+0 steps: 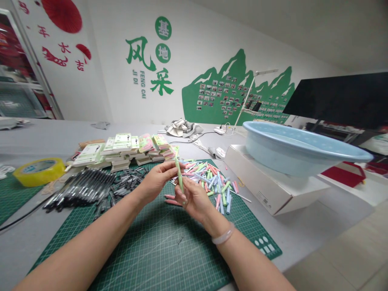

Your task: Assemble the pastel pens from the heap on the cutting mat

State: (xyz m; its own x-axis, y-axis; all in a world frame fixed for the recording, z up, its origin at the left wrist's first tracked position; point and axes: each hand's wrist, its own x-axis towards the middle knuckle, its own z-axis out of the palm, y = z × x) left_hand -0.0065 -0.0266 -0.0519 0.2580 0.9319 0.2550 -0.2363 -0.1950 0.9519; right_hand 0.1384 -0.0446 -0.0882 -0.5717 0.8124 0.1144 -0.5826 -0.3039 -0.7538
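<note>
A slim green pen (179, 176) stands tilted between my two hands above the green cutting mat (163, 246). My left hand (156, 180) pinches its upper part, and my right hand (195, 199) grips its lower part. Just beyond my right hand lies a loose pile of pastel pen barrels (209, 182) in pink, blue, green and yellow. A heap of black pens (85, 188) lies left of my left hand. Stacks of green-and-white packaged cards (121, 149) rise behind my left hand. A pale bangle (222, 234) circles my right wrist.
A yellow tape roll (39, 171) sits at the left on a second green mat (15, 198). To the right, a pale blue plastic basin (300, 149) rests on a white cardboard box (273, 182). Crumpled grey-white cloth (182, 127) and cables lie farther back on the grey table (45, 137).
</note>
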